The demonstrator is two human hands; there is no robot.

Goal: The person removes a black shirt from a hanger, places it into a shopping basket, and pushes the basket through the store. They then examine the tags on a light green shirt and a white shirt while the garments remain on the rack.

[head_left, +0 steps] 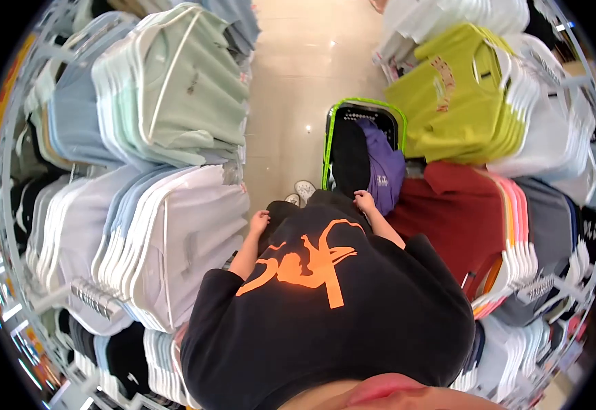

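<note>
My left hand (pixel 260 221) has its fingers curled at the edge of a piece of black cloth (pixel 281 214), low in front of my body. On the other side, my right hand (pixel 364 201) pinches dark cloth close to the shopping basket (pixel 402 113), which is black with a bright green rim. Inside the basket lie a black garment (pixel 349 154) and a purple garment (pixel 384 171) with small white lettering, the purple one hanging over the near side. My black T-shirt (pixel 394 307) with its orange print hides part of the cloth between my hands; I cannot tell its kind.
Clothes racks line both sides of a tiled aisle (pixel 291 89). Pale green shirts (pixel 195 89) and white shirts (pixel 188 225) hang on the left, yellow-green shirts (pixel 455 96) and dark red shirts (pixel 455 219) on the right. White shoes (pixel 304 189) show beside the basket.
</note>
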